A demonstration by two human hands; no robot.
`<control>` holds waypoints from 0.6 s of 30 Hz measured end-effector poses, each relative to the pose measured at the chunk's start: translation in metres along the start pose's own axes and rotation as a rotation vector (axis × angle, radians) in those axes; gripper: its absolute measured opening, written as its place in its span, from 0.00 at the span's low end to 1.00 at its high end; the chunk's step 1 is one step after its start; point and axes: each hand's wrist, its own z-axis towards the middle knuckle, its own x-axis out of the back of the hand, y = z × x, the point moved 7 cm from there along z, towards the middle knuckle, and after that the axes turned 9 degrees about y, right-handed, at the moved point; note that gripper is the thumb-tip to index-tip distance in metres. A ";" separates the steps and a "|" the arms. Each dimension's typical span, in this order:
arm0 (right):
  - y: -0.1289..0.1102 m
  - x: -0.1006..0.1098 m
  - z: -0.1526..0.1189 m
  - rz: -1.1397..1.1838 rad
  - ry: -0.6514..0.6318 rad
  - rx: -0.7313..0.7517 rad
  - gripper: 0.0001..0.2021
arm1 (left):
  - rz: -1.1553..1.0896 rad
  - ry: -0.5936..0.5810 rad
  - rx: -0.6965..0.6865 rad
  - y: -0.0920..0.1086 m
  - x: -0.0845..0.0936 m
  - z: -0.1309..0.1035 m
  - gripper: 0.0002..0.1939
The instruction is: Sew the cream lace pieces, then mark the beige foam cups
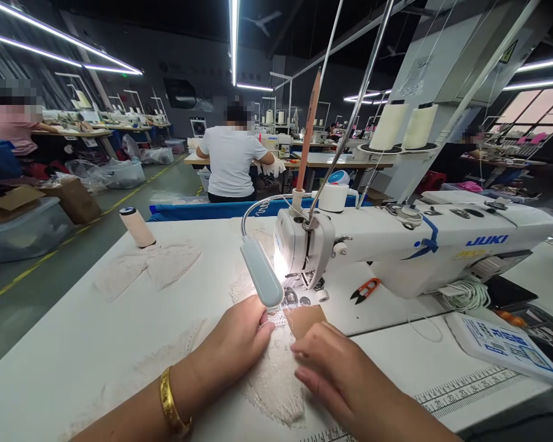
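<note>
At the far left, a person in pink (11, 126) sits beyond your bench (50, 344), with plastic bins and cardboard boxes on the floor nearby. On the left part of your bench, the spool (139, 229) of pale thread stands on its end at the rear edge of the lace pair (150, 267), which lies flat. The loose lace (156, 353) lies nearer to you, partly hidden by your left forearm, which carries a gold bracelet (170, 402). Your left hand (239, 331) has its grip closed, thumb against fingers, on the upper left edge of the lace (276, 380). A person in white (233, 156) sits ahead, facing away. The lamp (263, 273) hangs from its flexible neck just above your left fingers, beside the lit needle area. The lace lies flat between your hands, in front of the presser foot; the brown piece (306, 319) adjoins its upper right edge. Your right hand (334, 362) has its grip partly open, with a gap between thumb and curled fingers, and fingertips at the lace's right edge; whether they pinch it, you cannot tell. The pencil (308, 132) stands upright on the head of the machine (350, 242). Right of the needle area lie the red snips (365, 290), then the coiled cord (465, 294) and the printed case (511, 347).
</note>
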 end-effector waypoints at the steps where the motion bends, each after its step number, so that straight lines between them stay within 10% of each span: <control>1: 0.002 0.001 0.006 -0.014 0.005 0.008 0.08 | -0.006 -0.002 -0.003 0.001 0.001 0.000 0.12; 18: 0.021 -0.016 0.028 -0.213 -0.030 -0.028 0.11 | 0.072 0.033 -0.234 0.018 0.000 -0.003 0.12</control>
